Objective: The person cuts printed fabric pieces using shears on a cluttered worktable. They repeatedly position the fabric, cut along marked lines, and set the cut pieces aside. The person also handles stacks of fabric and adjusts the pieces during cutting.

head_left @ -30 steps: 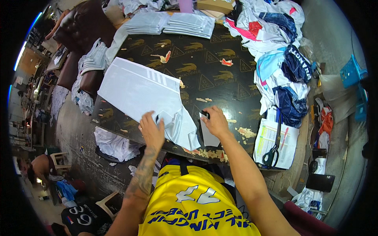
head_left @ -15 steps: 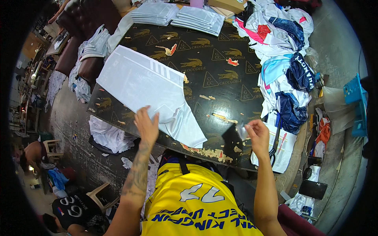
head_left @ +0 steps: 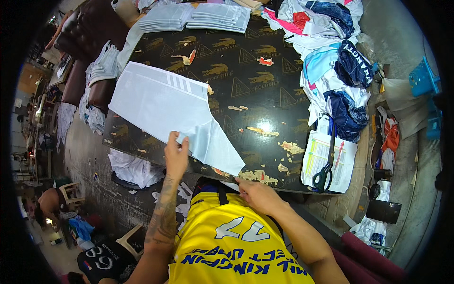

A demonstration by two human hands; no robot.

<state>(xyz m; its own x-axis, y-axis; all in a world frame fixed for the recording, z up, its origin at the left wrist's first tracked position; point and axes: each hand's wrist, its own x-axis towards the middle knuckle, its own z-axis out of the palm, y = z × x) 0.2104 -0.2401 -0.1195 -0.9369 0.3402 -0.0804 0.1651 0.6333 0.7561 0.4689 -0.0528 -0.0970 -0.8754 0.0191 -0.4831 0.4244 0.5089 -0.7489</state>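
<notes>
Head view, looking down on a dark patterned worktop [head_left: 246, 90] with peeling patches. A pale grey-white garment piece [head_left: 165, 106] with three white stripes lies flat across the worktop's 9 o'clock side, tapering to a point toward 6 o'clock.

The left hand [head_left: 176, 156], on a tattooed forearm, pinches the fabric's near edge between thumb and fingers. The right hand [head_left: 257, 196] sits just below the fabric's pointed tip at the worktop's front edge, fingers curled loosely — whether it grips the tip cannot be told.

At 3 o'clock of the right hand, black-handled scissors [head_left: 325, 170] lie on a printed sheet of paper [head_left: 326, 158]. At 2 o'clock is a heap of mixed clothing [head_left: 340, 71]. At 12 o'clock, stacks of folded pale garments [head_left: 198, 16] line the far edge. The person's yellow jersey [head_left: 231, 241] fills the bottom.
</notes>
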